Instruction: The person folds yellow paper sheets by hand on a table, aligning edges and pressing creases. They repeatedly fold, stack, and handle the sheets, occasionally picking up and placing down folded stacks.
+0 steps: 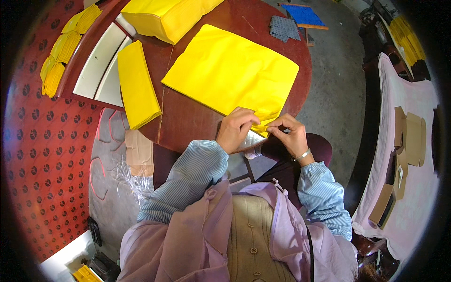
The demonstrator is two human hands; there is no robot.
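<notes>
**Pinching yellow sheets at the near corner, both hands**

Clamped between thumb and fingers of left hand [235, 129] and right hand [290, 136], lying mostly beyond the grip on a brown table [183, 123]. Probably light, soft, easily creased: best taken by the corner edges of the yellow sheets [235, 68]. Well right of the grip, open cardboard boxes [414, 138] with contents too unclear to tell.
</notes>
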